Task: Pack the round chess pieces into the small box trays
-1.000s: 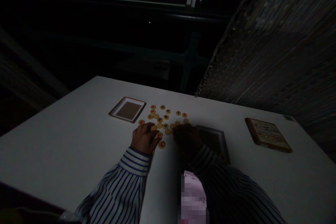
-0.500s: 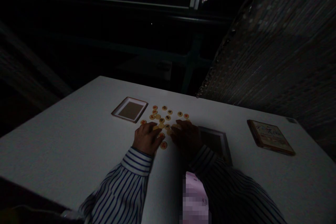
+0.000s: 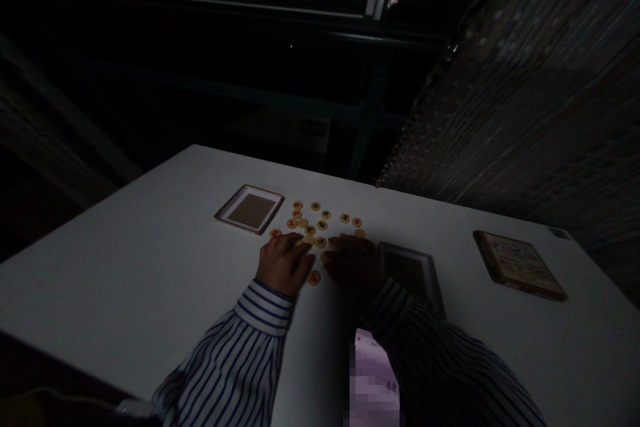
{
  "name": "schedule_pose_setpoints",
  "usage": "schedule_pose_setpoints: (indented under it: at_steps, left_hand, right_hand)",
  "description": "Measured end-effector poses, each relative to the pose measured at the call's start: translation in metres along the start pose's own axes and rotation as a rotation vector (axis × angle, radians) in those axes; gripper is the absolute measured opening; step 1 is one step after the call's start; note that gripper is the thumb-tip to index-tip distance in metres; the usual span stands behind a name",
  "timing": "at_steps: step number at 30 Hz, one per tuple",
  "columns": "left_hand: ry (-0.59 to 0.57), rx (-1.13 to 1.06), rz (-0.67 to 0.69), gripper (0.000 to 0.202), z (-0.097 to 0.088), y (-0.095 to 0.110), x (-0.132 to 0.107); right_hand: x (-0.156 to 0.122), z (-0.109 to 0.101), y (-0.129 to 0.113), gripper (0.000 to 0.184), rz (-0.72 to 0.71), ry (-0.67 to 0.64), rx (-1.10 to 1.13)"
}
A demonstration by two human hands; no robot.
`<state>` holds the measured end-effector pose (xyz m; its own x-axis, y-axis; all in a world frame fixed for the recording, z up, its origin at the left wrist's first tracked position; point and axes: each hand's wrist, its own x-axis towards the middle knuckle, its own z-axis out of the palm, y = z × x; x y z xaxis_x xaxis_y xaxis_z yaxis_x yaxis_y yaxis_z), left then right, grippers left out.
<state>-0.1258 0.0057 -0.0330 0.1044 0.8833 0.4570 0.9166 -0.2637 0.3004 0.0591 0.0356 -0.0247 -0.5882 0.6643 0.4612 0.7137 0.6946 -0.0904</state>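
Note:
Round pale Chinese chess pieces with red or black characters lie scattered on a white table; a few show plain faces. My left hand rests palm down at their near left side, thumb apart from the fingers, fingertips beside a plain piece. Across from it my right hand lies in dark shadow, fingers stretched over the near right pieces. Both hands are open, and pieces under them are partly hidden. A red-marked piece sits between the hands, nearest to me.
An open shallow box half stands left of the pieces. A similar dark tray sits by my right wrist, partly covered. Farther right is a box or book with a printed cover. A lit pinkish screen shows below my right sleeve.
The view has shifted slightly. A red-marked piece by my left thumb is now covered by that hand. Near my right knuckles a plain piece shows more fully.

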Motion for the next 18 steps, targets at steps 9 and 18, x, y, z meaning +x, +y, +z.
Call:
schedule_pose_setpoints:
  at_steps: [9, 18]
  left_hand:
    - [0.051, -0.012, 0.011, 0.027, 0.002, 0.0007, -0.0004]
    - [0.036, -0.029, 0.015, 0.027, 0.0017, 0.0023, -0.0004]
  right_hand:
    - [0.0064, -0.0109, -0.0068, 0.015, 0.008, -0.137, 0.004]
    - [0.0083, -0.008, -0.0041, 0.016, 0.022, -0.118, 0.019]
